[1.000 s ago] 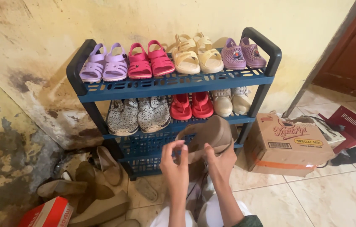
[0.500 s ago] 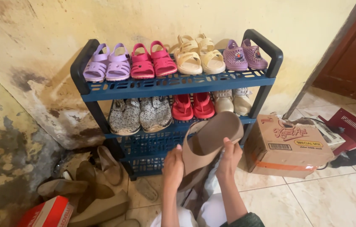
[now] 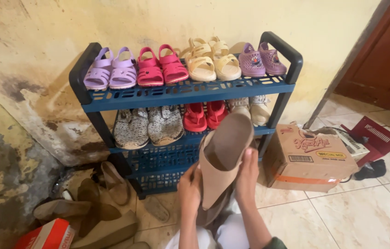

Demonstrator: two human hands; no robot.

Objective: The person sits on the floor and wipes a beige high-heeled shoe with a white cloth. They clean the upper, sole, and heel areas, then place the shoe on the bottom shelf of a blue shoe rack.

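I hold a beige wedge sandal (image 3: 225,152) upright in front of a blue plastic shoe rack (image 3: 181,90). My left hand (image 3: 189,186) grips its lower left edge and my right hand (image 3: 247,175) grips its right side. The sandal's toe end points up toward the rack's middle shelf. The top shelf carries lilac sandals (image 3: 110,70), pink sandals (image 3: 160,67), cream sandals (image 3: 211,60) and purple clogs (image 3: 262,59). On the middle shelf sit grey knitted shoes (image 3: 149,125), red sandals (image 3: 203,115) and white shoes (image 3: 254,107).
Several beige and brown shoes (image 3: 96,205) lie piled on the floor at lower left, beside a red shoebox (image 3: 50,235). A cardboard box (image 3: 308,157) stands right of the rack, with a red flat item (image 3: 372,138) behind it. A brown door (image 3: 384,50) is at upper right.
The sandal has been turned and lifted from a low, flat position to upright, its toe end now higher and nearer the middle shelf. Both hands shifted along its sides.
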